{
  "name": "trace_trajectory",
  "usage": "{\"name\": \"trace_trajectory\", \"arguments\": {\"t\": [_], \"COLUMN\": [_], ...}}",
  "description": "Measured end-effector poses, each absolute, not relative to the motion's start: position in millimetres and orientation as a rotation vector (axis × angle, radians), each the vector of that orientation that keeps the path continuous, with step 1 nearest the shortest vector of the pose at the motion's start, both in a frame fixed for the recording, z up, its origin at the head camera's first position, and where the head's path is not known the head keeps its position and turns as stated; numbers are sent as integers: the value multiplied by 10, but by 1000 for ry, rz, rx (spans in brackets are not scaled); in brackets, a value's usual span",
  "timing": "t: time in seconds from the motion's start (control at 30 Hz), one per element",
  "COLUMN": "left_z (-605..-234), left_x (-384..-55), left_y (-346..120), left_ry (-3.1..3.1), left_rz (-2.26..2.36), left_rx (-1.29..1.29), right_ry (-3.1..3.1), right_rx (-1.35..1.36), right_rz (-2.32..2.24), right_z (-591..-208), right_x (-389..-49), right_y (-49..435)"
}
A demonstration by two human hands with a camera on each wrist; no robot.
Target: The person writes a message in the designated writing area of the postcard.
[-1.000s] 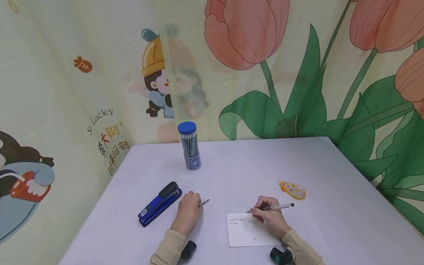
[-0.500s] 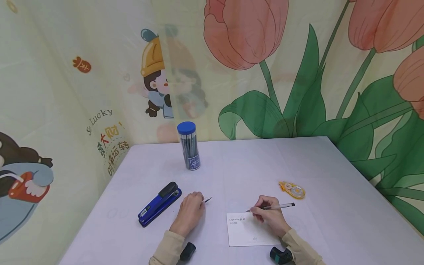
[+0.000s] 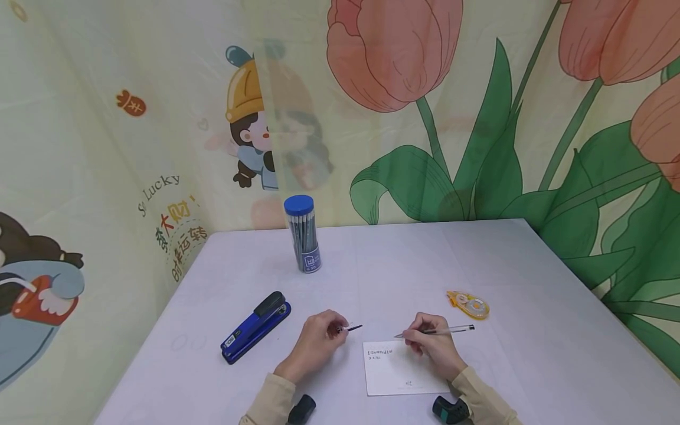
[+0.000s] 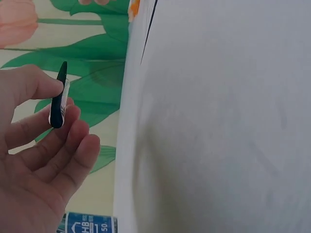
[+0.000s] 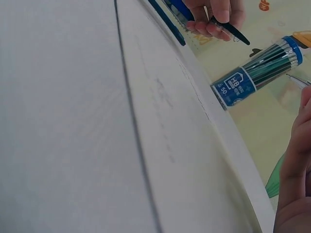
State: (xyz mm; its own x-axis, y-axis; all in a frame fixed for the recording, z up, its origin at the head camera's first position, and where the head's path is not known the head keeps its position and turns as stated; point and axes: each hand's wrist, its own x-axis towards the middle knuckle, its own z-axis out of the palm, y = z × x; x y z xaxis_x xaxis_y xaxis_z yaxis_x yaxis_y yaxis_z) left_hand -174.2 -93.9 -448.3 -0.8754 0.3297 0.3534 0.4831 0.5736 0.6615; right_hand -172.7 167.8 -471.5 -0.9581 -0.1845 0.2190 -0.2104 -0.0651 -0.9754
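Note:
My left hand (image 3: 316,342) pinches a small pen cap (image 4: 59,99), with a black clip and a clear side, between thumb and fingers. The cap points to the right, close over the table in the head view. My right hand (image 3: 431,342) grips a clear-barrelled pen (image 3: 451,330) with a black end in a writing hold. The pen's tip lies just above the top edge of a white sheet of paper (image 3: 393,378), which carries two short lines of handwriting at its upper left. The right hand covers part of the sheet's right side.
A blue and black stapler (image 3: 257,327) lies left of the left hand. Farther back stands a blue-lidded tub of pencils (image 3: 304,236). An orange correction tape (image 3: 468,305) lies beyond the right hand. A printed curtain (image 3: 340,147) hangs behind the white table (image 3: 404,265).
My left hand has moved right, toward the paper, and turned so that the pinched pen cap shows more. The right hand with the pen has hardly moved.

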Motion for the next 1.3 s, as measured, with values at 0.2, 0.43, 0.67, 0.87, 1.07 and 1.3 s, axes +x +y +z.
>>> {"name": "trace_trajectory", "arguments": {"t": [0.2,0.43,0.67,0.87,1.07,1.3], "left_z": [-4465,-4434,-4435,-4425,-4418,-4390], "left_x": [-1704,-1642,-1611,-1589,-1577,-1558], "left_y": [-889,-790,-705,-664,-625,-589], "left_ry": [-2594,-2544,-2520,-2541,-2555,-2539], "left_rz": [-1297,-1387,-1397,-1399,-1386,-1399], "left_rx": [-730,-776,-817,-827,-842,-865], "right_ry": [-2088,-2086,-2070,-2019,-2001,-2012], "right_rx": [429,357,333,410,427,422], "right_rz": [2312,2362,2424,2447,2446,2457], "right_z": [-4713,-4653,-4614,-4639,-4681,-4672], "right_x": [-1726,-1694,-1661,-1654,-1657,-1637], "right_y": [1673,1624,1542,1496,1465,1433]}}
